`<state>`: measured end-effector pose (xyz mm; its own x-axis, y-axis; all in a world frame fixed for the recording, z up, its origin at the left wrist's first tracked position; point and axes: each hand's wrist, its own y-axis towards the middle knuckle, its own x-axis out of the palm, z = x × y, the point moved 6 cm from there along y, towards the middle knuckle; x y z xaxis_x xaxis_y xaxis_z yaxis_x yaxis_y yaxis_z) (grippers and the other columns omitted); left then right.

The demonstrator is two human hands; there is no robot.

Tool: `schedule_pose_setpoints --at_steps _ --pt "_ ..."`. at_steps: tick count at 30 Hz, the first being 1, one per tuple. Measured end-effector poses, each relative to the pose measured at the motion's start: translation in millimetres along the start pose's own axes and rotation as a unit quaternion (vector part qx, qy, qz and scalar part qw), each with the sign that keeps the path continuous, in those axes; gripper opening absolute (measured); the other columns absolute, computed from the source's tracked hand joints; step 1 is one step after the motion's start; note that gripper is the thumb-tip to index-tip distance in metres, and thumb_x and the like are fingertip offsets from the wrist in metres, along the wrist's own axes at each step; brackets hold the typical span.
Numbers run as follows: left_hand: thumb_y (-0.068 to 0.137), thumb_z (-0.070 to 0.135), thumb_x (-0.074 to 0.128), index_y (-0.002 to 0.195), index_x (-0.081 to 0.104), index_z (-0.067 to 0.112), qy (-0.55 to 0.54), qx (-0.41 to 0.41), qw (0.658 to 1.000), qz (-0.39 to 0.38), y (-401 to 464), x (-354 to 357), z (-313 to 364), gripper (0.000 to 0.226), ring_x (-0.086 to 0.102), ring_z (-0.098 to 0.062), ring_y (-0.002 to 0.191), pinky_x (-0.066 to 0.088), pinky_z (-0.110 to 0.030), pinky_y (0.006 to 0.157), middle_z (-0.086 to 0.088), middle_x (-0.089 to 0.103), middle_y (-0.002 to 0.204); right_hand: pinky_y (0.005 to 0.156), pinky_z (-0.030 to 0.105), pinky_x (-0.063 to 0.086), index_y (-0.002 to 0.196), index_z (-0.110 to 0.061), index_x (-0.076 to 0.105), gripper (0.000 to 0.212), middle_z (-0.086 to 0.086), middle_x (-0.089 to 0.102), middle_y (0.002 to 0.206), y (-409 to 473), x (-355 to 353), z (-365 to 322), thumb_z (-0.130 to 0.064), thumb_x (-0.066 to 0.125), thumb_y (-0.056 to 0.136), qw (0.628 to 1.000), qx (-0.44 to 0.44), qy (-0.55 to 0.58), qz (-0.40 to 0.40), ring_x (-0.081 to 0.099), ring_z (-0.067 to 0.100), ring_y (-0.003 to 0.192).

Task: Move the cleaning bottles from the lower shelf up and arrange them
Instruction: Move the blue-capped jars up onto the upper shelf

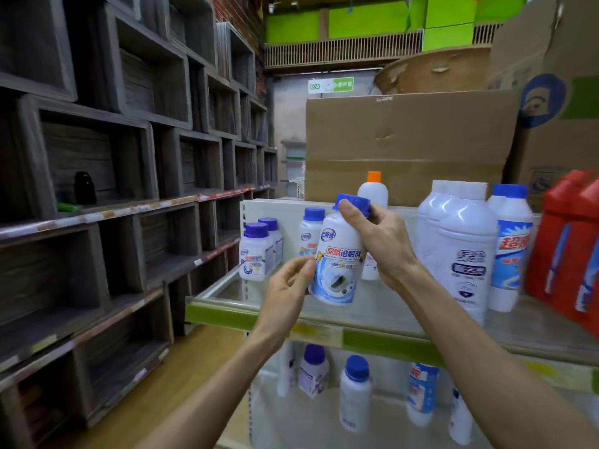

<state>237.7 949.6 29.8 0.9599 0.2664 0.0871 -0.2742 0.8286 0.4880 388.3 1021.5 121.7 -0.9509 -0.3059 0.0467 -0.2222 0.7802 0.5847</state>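
Held aloft over the upper shelf (372, 306), a white cleaning bottle (337, 264) with a blue cap (351, 204) and a blue-swirl label, tilted slightly with its top leaning right; right hand (382, 241) wrapped over the cap and neck from above, grip curled tight round the cap, thumb across the front of it; left hand (285, 286) at the lower left of the bottle, grip pinching the label edge between thumb and fingertips (308, 264); bottle base just above the shelf surface, apart from it as far as can be seen. On the upper shelf, left: two short blue-capped jars (256, 254) standing close together against the end panel; behind the held bottle, another blue-capped bottle (311, 231), partly hidden, and a taller white bottle with an orange cap (373, 189); to the right, a large white jug (457, 247), then a slimmer blue-capped bottle with red lettering (510, 244) just beside it, then red containers (567, 247) at the frame edge. Behind all these, a large cardboard box (405, 140) and more cartons (551, 59) stacked higher. On the lower shelf (291, 426), under the green price rail (227, 314): several upright white bottles, among them one with a blue cap (356, 393), a squarer purple-capped one (313, 371), and a blue-labelled one (421, 393). Across the aisle to the left, dark wooden cubby shelving (113, 157), with a small dark bottle (85, 187) in one cubby.
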Motion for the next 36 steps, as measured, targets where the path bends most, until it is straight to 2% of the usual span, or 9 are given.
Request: schedule_pose_setpoints --at_steps 4,7,8,14,18,21,23,33,36 --pt "0.100 0.023 0.060 0.123 0.067 0.019 0.141 -0.002 0.990 -0.022 21.9 -31.7 -3.6 0.024 0.068 -0.017 0.107 0.056 -0.031 0.092 0.001 0.073 0.116 0.081 0.039 0.059 0.096 -0.018 0.074 0.019 0.002 0.077 0.093 25.4 25.0 26.3 -0.035 0.076 0.089 0.999 0.008 -0.048 -0.002 0.072 0.015 0.084" --pt "0.103 0.020 0.055 0.131 0.063 0.016 0.208 0.006 0.977 -0.048 32.1 -45.5 -7.3 0.029 0.065 -0.012 0.108 0.055 -0.015 0.079 0.002 0.068 0.124 0.084 0.035 0.061 0.097 -0.022 0.075 0.020 -0.003 0.079 0.095 39.9 39.2 48.9 -0.038 0.080 0.085 0.995 0.017 -0.094 -0.007 0.075 0.013 0.090" --pt "0.103 0.019 0.054 0.133 0.061 0.015 0.221 0.009 0.974 -0.054 34.8 -48.8 -8.9 0.031 0.064 -0.010 0.110 0.054 -0.014 0.076 0.001 0.067 0.127 0.083 0.034 0.061 0.098 -0.024 0.075 0.021 -0.004 0.079 0.095 43.4 42.9 56.1 -0.039 0.081 0.084 0.994 0.021 -0.104 -0.006 0.075 0.014 0.092" --pt "0.103 0.024 0.054 0.145 0.051 0.015 0.306 0.025 0.944 -0.118 46.7 -55.4 -18.5 0.042 0.056 -0.010 0.121 0.047 -0.024 0.103 -0.001 0.053 0.141 0.080 0.029 0.060 0.102 -0.025 0.073 0.031 -0.009 0.076 0.092 58.5 64.2 82.7 -0.045 0.083 0.080 0.985 0.033 -0.168 0.004 0.073 0.014 0.092" --pt "0.104 0.028 0.052 0.148 0.046 0.014 0.346 0.025 0.924 -0.161 52.7 -54.4 -27.0 0.047 0.047 -0.010 0.132 0.037 -0.020 0.108 0.001 0.042 0.151 0.083 0.034 0.060 0.103 -0.024 0.070 0.030 -0.006 0.075 0.094 64.6 67.2 90.7 -0.043 0.081 0.082 0.983 0.041 -0.178 0.017 0.072 0.017 0.094" --pt "0.104 0.031 0.052 0.150 0.044 0.016 0.355 0.019 0.918 -0.175 56.7 -52.9 -29.8 0.049 0.043 -0.011 0.138 0.036 -0.030 0.116 0.002 0.038 0.155 0.090 0.042 0.059 0.110 -0.016 0.071 0.036 0.003 0.076 0.099 67.4 66.1 93.8 -0.040 0.080 0.085 0.983 0.054 -0.176 0.026 0.072 0.022 0.097" --pt "0.104 0.031 0.052 0.150 0.044 0.016 0.347 0.014 0.920 -0.180 58.5 -51.2 -30.8 0.049 0.044 -0.012 0.138 0.036 -0.032 0.116 0.001 0.037 0.155 0.091 0.044 0.059 0.113 -0.014 0.070 0.037 0.005 0.076 0.102 68.5 65.3 94.0 -0.038 0.079 0.086 0.983 0.059 -0.174 0.027 0.072 0.023 0.098" --pt "0.102 0.032 0.054 0.146 0.048 0.017 0.324 0.010 0.929 -0.176 59.0 -44.9 -33.0 0.047 0.051 -0.013 0.128 0.043 -0.029 0.109 0.000 0.038 0.149 0.095 0.040 0.057 0.116 -0.011 0.067 0.028 0.008 0.073 0.111 66.4 64.3 88.2 -0.026 0.073 0.093 0.983 0.067 -0.173 0.002 0.070 0.026 0.106" --pt "0.102 0.029 0.056 0.141 0.053 0.017 0.285 -0.005 0.944 -0.164 55.9 -44.0 -33.4 0.042 0.055 -0.014 0.125 0.048 -0.033 0.106 -0.001 0.044 0.143 0.094 0.037 0.055 0.116 -0.012 0.067 0.026 0.007 0.073 0.111 65.9 63.8 85.2 -0.024 0.073 0.093 0.980 0.071 -0.185 -0.010 0.070 0.025 0.105"
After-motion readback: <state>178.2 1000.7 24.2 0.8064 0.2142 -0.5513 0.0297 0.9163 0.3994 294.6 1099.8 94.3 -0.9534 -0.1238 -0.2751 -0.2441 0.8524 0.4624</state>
